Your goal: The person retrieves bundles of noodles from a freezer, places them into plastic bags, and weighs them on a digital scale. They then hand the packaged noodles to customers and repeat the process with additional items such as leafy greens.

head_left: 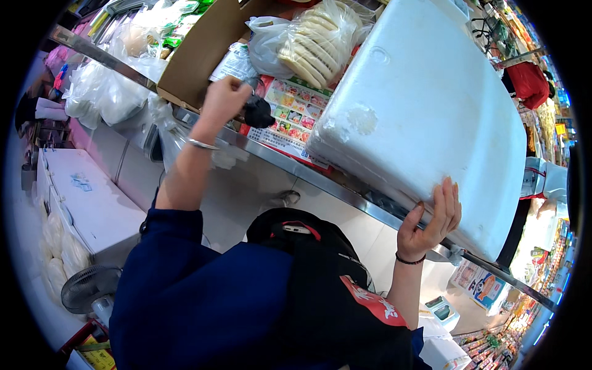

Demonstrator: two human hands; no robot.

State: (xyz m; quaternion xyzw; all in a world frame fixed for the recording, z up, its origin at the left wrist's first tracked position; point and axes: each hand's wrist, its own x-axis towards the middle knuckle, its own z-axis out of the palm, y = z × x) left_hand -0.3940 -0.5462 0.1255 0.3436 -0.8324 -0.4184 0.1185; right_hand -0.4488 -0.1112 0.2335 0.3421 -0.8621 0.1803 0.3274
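My left hand [226, 102], with a silver bangle at its wrist, is closed at the near edge of the counter. Its fingers pinch a small black bunched thing [258, 113], whose exact kind I cannot make out. Just beyond lies a clear bag of round flat breads [320, 46]. A printed sheet with food pictures [295, 114] lies under and beside the black thing. On the right a large white foam box [425, 117] rests on the counter, tilted in view. My right hand [431, 216] lies against its near side, fingers stretched out.
A cardboard box [191, 55] stands left of the breads. White plastic bags [105, 92] hang at the far left. A metal rail [290, 163] runs along the counter's front. On the left are a white chest freezer [92, 197] and a fan [89, 288].
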